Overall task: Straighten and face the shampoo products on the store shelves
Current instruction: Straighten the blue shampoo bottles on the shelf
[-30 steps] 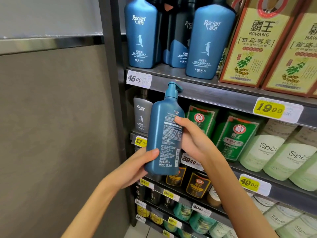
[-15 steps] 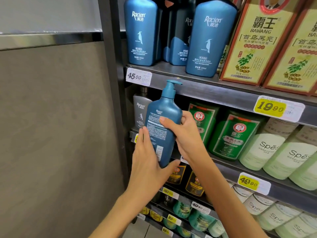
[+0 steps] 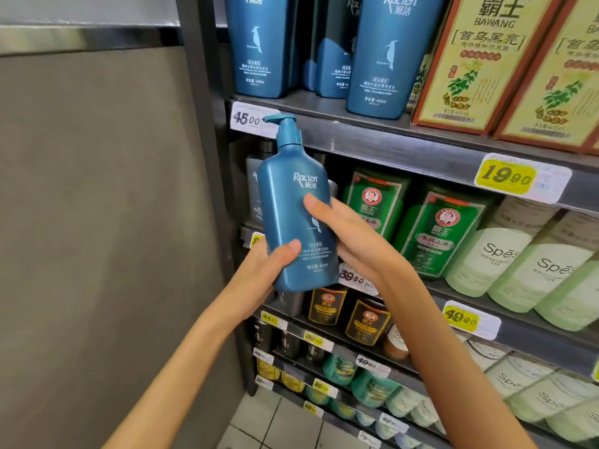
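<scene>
A blue Raclen pump bottle hangs upright in front of the shelves, its front label with the bird logo facing me. My left hand grips its lower left side, thumb across the front. My right hand holds its right side with the thumb on the label; its fingers are hidden behind the bottle. The pump head sits just under the 45.00 price tag. A grey Raclen bottle stands on the second shelf behind it.
Blue Raclen bottles and yellow Bawang boxes fill the top shelf. Green Bawang packs and pale Spes bottles stand to the right. A grey wall panel and dark shelf upright lie left. Lower shelves hold more bottles.
The bottle has been turned about its upright axis, from back label facing me to front label facing me. My left hand shifted from the back face to the lower left side.
</scene>
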Tool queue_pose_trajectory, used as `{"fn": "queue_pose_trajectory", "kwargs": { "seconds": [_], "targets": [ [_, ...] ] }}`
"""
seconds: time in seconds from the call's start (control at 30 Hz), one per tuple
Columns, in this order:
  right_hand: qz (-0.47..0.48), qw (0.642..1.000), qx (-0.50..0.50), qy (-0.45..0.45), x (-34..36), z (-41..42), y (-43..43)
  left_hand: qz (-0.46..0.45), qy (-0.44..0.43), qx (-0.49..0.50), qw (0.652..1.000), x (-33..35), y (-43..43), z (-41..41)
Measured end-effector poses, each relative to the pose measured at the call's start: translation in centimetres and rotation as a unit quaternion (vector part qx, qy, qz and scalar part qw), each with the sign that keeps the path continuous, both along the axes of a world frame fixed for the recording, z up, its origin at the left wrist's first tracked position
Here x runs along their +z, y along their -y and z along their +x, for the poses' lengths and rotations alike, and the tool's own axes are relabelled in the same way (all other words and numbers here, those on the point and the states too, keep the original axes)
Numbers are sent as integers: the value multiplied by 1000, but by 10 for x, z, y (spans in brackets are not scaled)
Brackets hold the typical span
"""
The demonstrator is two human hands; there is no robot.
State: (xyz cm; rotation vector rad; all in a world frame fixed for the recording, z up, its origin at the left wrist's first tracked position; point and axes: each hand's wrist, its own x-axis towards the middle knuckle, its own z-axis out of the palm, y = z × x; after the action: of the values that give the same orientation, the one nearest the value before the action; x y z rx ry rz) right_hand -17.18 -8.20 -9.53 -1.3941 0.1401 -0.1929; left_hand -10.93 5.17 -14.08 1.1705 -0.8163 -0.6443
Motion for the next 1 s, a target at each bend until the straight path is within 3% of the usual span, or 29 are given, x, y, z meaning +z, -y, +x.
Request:
{"fn": "queue_pose_trajectory", "kwargs": {
  "seconds": [0.1, 0.3, 0.47, 0.67, 0.8, 1.0],
  "targets": [
    [1, 999, -49, 21, -4, -2, -4, 16, 43, 29, 999, 2, 0, 1],
    [-92, 989, -111, 44, -16, -11, -8, -26, -11, 31, 999, -3, 2, 0],
    [-201, 974, -70, 73, -43, -36, -3, 37, 130, 65, 989, -22, -8, 2],
    [-204, 971, -84, 87, -63, -51, -11, 88, 164, 84, 979, -35, -10, -10],
    [-194, 975, -92, 55, -60, -56, -8, 100, 123, 29, 987, -26, -20, -12],
    [-70, 984, -73, -148, -48, -54, -17, 147, -102, -45, 983, -24, -30, -36]
  ]
}}
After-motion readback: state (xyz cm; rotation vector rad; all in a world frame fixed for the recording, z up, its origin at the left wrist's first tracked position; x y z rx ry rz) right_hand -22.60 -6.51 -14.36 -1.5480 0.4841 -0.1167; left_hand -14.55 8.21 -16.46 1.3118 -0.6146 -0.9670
